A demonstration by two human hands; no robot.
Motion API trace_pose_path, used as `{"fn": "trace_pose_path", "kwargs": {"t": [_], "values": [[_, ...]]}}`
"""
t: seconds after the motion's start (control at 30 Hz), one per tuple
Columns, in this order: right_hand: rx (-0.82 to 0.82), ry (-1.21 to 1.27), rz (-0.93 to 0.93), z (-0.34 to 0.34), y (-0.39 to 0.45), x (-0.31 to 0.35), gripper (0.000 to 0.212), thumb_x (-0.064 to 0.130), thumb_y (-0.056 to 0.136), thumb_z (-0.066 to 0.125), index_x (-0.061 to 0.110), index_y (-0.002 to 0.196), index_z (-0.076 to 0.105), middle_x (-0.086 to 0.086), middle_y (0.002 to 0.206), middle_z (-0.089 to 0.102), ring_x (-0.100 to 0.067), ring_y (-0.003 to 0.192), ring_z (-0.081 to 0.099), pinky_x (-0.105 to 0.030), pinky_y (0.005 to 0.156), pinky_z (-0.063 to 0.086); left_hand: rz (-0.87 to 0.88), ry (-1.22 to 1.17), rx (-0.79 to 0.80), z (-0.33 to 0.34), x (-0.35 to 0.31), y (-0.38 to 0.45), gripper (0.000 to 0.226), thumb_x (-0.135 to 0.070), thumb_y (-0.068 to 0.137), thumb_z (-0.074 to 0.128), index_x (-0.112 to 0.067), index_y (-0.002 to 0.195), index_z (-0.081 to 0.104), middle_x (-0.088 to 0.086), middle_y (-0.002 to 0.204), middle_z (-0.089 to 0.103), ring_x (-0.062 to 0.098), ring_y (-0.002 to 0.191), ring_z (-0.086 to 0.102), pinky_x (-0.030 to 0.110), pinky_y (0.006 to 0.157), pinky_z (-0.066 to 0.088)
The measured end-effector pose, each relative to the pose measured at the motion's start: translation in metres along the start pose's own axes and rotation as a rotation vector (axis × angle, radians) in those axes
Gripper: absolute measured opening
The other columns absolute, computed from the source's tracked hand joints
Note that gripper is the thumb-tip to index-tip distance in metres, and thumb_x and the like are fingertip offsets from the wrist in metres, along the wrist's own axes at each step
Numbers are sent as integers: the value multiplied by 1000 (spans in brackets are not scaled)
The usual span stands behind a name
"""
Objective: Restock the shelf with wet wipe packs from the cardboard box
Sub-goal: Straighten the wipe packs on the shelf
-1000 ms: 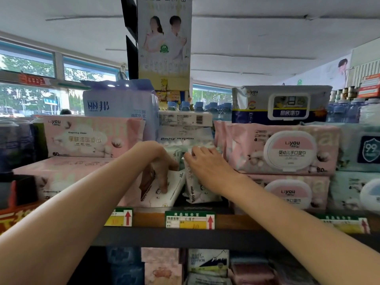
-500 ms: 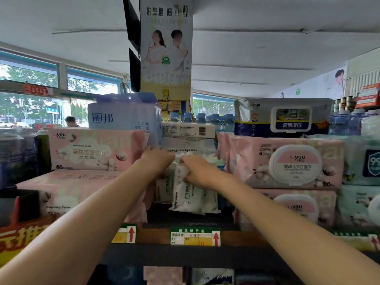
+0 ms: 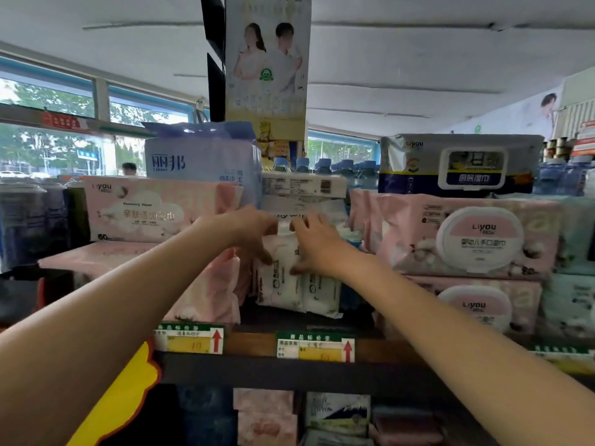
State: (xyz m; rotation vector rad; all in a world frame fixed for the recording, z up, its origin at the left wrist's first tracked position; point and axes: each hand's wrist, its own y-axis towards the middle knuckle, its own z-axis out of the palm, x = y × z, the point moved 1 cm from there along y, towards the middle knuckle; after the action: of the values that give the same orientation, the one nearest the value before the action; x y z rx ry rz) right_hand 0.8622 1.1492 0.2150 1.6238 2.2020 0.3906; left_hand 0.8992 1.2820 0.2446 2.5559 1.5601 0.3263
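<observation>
Both hands pinch 1 small white wipe pack (image 3: 279, 278), left hand (image 3: 254, 231) and right hand (image 3: 317, 244) curled around its top, likely steadying it upright beside its neighbour (image 3: 322, 292).

Small white wipe packs (image 3: 291, 281) now stand upright near the shelf's (image 3: 289, 370) front edge; a second ago one lay tilted lower down. Left hand (image 3: 254, 231) and right hand (image 3: 317, 244) have risen, gripping the packs' tops, thumbs on fronts

White wet wipe packs (image 3: 291, 284) with pink print; pale pink pack (image 3: 463, 235) with cotton-boll pattern.
</observation>
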Motion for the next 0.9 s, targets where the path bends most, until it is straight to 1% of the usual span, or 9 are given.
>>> {"fn": "trace_pose_path", "kwargs": {"t": [0.13,0.27,0.37,0.43,0.53,0.67,0.77,0.83,0.9], "values": [[-6,-177,-27,-6,-16,-15,58,11,85,58,15,138,34,-13,137,37,-31,128,33,-42,105,31,57,3,-27,8,-15,5,58,-45,77,67,-24,128,48,1,133,51,24,125,39,41,105,32],[11,-150,15,-3,-22,-16,61,4,86,53,18,141,30,-9,134,44,-32,126,40,-47,105,29,91,78,8,5,-29,9,59,-39,83,63,-23,136,42,-1,138,49,20,128,42,37,105,32],[27,-50,32,-1,-22,-17,61,-1,83,53,17,137,33,-10,128,46,-32,116,49,-43,91,41,28,284,114,6,-29,11,66,-38,84,62,-26,142,32,1,144,43,23,132,40,42,107,30],[50,8,42,-2,-21,-20,60,-6,82,51,16,136,37,-10,127,46,-31,113,51,-40,84,44,-12,370,156,7,-26,13,64,-34,84,63,-26,141,34,3,140,47,25,129,42,42,107,32],[81,-3,58,-7,-19,-25,54,-7,84,48,18,132,42,-8,132,47,-29,119,48,-42,94,38,-39,440,122,6,-21,12,54,-32,84,64,-24,133,44,5,132,53,25,122,47,40,102,37],[66,-88,72,-13,-24,-27,47,-8,84,44,16,124,44,-7,126,49,-27,120,45,-46,101,29,-1,495,-5,9,-29,10,53,-32,86,61,-25,135,42,3,135,50,23,126,42,40,102,34],[78,-218,97,-13,-30,-24,50,-1,87,45,14,133,37,-11,137,38,-29,131,29,-50,107,24,-47,446,-102,9,-34,9,65,-30,79,70,-18,133,37,9,135,44,28,126,40,43,98,39],[87,-248,115,-11,-32,-22,52,4,87,49,14,136,34,-12,141,32,-30,135,23,-51,109,22,-83,331,-70,10,-33,10,78,-31,72,76,-14,134,32,11,134,40,31,125,41,45,95,43],[69,-243,114,-6,-33,-20,54,5,86,53,12,136,34,-12,142,30,-31,135,24,-49,108,26,-72,238,-11,15,-34,11,89,-33,69,78,-12,137,26,12,138,38,31,126,43,43,98,43]]}}
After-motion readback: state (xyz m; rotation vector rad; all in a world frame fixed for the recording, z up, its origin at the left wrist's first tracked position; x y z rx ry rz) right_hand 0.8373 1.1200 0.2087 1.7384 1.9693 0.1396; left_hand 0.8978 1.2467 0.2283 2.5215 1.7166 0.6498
